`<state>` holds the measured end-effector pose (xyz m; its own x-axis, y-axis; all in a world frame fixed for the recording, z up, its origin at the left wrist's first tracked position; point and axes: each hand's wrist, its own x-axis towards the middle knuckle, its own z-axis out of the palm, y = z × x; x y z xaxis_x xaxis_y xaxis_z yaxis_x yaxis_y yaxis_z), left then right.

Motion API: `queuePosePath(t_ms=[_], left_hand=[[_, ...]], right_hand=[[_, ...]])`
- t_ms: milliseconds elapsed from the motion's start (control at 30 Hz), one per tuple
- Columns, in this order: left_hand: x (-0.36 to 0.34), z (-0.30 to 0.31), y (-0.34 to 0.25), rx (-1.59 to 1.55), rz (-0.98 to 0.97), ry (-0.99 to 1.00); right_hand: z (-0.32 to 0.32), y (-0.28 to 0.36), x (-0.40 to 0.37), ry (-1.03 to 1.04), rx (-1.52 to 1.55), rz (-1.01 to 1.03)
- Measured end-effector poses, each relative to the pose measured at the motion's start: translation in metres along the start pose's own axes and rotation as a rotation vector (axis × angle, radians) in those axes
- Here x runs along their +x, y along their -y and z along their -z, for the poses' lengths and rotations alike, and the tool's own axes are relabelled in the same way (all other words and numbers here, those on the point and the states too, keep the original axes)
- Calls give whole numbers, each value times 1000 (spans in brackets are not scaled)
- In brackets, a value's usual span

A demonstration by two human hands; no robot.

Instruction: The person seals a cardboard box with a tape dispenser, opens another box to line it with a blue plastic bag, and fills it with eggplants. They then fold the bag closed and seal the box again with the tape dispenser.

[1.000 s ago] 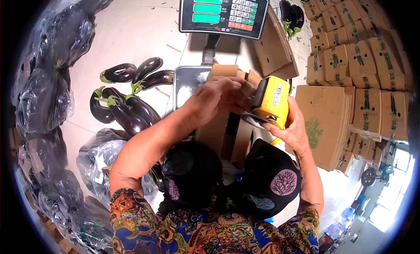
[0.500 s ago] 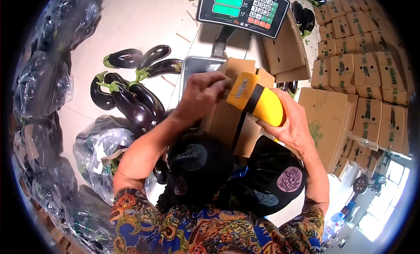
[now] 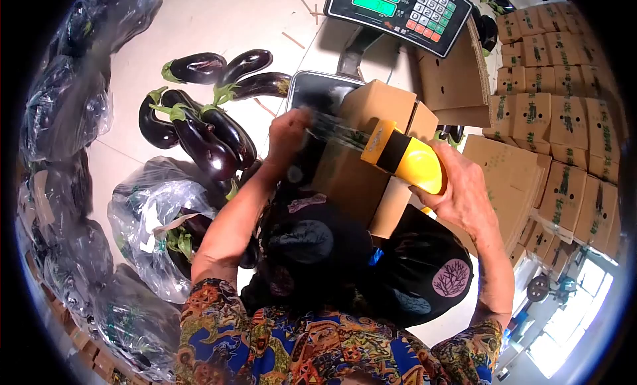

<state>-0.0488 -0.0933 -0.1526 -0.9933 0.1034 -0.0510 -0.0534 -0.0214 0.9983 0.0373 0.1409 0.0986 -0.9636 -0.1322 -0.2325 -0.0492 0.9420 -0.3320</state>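
Observation:
My right hand [image 3: 464,186] is wrapped round a yellow tape dispenser [image 3: 424,166] with a black band, held over a brown cardboard box [image 3: 378,103]. From the dispenser's head a strip of clear packing tape [image 3: 337,128] runs left to my left hand [image 3: 288,129]. That hand is slightly blurred, its fingers closed on the end of the strip. The box stands between my knees, close to the metal platform of a scale [image 3: 298,86]. Part of the box is hidden behind the dispenser.
The scale's display [image 3: 405,13] with green readouts stands ahead. Several eggplants [image 3: 206,143] lie on the floor at left, near a clear plastic bag [image 3: 156,219]. More bagged goods [image 3: 66,120] line the far left. Stacked cartons [image 3: 564,120] and flattened cardboard [image 3: 497,179] are at right.
My left hand has moved left, away from the dispenser, and a length of clear tape now stretches between them. The view has shifted slightly.

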Motion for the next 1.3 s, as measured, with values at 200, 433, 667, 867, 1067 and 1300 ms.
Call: queuePosePath(t_ms=[200, 433, 667, 867, 1067, 1300], left_hand=[[-8, 3, -35, 223, 150, 27], [-19, -18, 20, 706, -332, 160], [-18, -38, 19, 873, -145, 401], [-9, -38, 19, 1074, -121, 594], [28, -46, -1, 525, -451, 253], [78, -105, -94, 725, -945, 738]], right_hand=[[-1, -6, 1, 7, 106, -17], [-5, -9, 1, 41, 80, -70], [-13, -13, -2, -63, 104, 21], [-16, -17, -7, -69, 109, -32], [-21, -25, -12, -149, 93, 36], [-18, -27, -13, -137, 95, 59]])
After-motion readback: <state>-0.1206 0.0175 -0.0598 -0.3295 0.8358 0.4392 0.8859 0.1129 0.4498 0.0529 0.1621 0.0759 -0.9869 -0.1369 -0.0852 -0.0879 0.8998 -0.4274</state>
